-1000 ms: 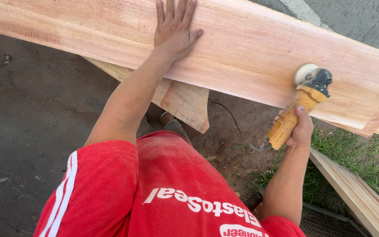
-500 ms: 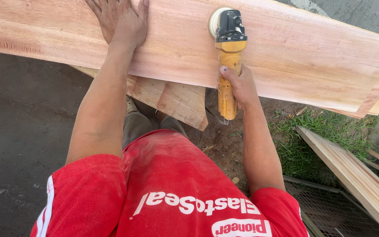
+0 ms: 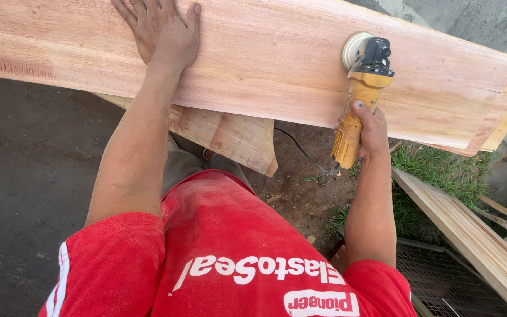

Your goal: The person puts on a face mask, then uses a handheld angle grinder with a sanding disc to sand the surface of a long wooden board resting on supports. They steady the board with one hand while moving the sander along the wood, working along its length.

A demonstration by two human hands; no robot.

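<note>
Bare dark ground [image 3: 24,194] lies below, with a patch of grass [image 3: 435,161] to the right. Nearest, the person's red shirt [image 3: 236,252] fills the lower view. Farther out, the right hand [image 3: 371,126] is wrapped tight around the yellow handle of an angle grinder [image 3: 362,88], whose disc rests on a broad reddish wooden plank [image 3: 277,64]. The left hand [image 3: 162,32] lies flat, fingers spread, pressing on the plank. A shorter board [image 3: 230,138] sits beneath it.
</note>
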